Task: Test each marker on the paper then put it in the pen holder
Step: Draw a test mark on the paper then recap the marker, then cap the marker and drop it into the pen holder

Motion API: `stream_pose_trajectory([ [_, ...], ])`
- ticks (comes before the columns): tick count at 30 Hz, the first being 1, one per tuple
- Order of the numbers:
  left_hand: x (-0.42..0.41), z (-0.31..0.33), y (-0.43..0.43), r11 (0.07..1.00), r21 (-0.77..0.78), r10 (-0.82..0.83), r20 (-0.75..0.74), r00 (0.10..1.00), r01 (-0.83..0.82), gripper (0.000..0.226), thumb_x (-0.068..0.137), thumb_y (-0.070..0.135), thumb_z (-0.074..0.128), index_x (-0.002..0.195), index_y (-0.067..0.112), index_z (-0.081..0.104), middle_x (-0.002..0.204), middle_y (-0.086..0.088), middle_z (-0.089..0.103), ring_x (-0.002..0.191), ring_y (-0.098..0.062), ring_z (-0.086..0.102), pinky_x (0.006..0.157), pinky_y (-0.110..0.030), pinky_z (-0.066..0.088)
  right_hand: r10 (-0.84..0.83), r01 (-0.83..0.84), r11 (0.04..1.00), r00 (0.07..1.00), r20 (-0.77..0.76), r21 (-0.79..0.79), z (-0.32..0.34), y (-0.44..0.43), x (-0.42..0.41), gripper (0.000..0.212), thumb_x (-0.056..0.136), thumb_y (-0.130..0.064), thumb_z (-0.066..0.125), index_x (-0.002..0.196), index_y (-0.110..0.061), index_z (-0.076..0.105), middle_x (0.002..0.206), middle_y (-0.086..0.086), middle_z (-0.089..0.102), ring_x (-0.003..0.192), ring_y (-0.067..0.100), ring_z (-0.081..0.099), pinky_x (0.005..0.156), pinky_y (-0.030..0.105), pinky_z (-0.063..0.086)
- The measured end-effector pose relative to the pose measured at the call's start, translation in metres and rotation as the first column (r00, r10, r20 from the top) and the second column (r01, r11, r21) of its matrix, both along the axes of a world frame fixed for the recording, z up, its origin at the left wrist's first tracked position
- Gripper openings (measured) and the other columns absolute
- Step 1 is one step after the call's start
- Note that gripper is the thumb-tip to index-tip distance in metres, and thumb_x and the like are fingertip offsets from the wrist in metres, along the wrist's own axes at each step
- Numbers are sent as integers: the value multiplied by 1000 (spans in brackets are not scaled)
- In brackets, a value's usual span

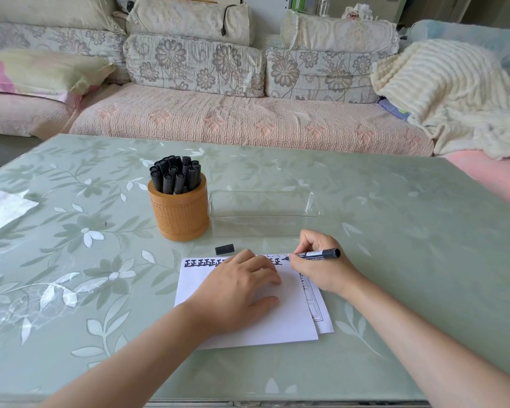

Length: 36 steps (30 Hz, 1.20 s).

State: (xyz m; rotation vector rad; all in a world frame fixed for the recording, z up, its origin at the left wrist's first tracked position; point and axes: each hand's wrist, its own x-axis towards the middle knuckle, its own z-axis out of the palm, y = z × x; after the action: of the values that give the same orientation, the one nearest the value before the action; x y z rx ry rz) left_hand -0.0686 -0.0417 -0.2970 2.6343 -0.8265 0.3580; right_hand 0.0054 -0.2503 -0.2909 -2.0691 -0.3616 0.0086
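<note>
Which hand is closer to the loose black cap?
Left. The left hand presses the paper just beside the cap; the right hand, holding the marker, is farther right.

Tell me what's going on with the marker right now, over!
Right hand grips marker, tip on paper. Left hand flat, pressing paper. Cap off, on table. Path to pen holder looks open.

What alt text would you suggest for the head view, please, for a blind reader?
A right hand writes with an uncapped black marker on paper that the left hand holds flat; a cap lies near an orange pen holder full of markers.
</note>
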Motion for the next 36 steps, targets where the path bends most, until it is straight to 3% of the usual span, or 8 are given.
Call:
stream_pose_trajectory([
  [7, 0, -1, 0, 1000, -23, 4, -6, 1000, -5, 27, 86, 50, 55, 108, 34, 60, 115, 20, 54, 96, -11, 46, 79, -31, 47, 63, -63, 998, 998, 9, -8, 0, -3, 0, 22, 69, -19, 65, 60, -20, 45, 54, -11, 46, 53, 12, 39, 53, 28, 32],
  [12, 1, 0, 0, 1000, -28, 4, -13, 1000, -5, 27, 86, 49, 55, 107, 33, 60, 115, 20, 54, 97, -10, 45, 80, -31, 46, 54, -53, 998, 998, -10, 44, -2, -3, 1, 24, 72, -11, 65, 62, -14, 44, 53, -11, 45, 51, 12, 37, 51, 26, 29],
  [17, 0, -1, 1, 1000, -26, 2, -16, 1000, -3, 27, 86, 49, 55, 108, 33, 61, 115, 20, 54, 97, -10, 45, 81, -30, 46, 61, -60, 997, 998, -9, 58, -1, -2, 1, 21, 71, -15, 65, 64, -14, 45, 54, -9, 47, 52, 13, 39, 51, 28, 30],
  [27, 1, -1, 0, 999, -34, 0, -16, 1000, 0, 28, 86, 49, 55, 107, 33, 61, 115, 21, 54, 97, -10, 45, 81, -31, 46, 89, -89, 996, 996, -3, -10, 2, -3, 0, 22, 70, -16, 66, 62, -15, 46, 55, -9, 45, 52, 12, 38, 50, 28, 29],
  [33, 4, -1, 1, 999, -34, -19, -28, 999, 18, 32, 86, 50, 56, 111, 33, 63, 116, 21, 54, 99, -8, 45, 83, -30, 46, 27, -10, 972, 997, -70, 235, 10, -5, 0, 17, 70, -15, 66, 64, -19, 50, 53, -1, 49, 48, 16, 39, 50, 27, 30],
  [36, 4, -2, -2, 999, -11, -39, -37, 999, 39, 39, 86, 53, 54, 118, 33, 62, 120, 18, 52, 104, -9, 45, 88, -27, 42, 39, -34, 983, 999, -24, 179, 15, -6, -2, 12, 76, -13, 73, 74, -20, 63, 61, -7, 58, 53, 10, 48, 54, 26, 38],
])
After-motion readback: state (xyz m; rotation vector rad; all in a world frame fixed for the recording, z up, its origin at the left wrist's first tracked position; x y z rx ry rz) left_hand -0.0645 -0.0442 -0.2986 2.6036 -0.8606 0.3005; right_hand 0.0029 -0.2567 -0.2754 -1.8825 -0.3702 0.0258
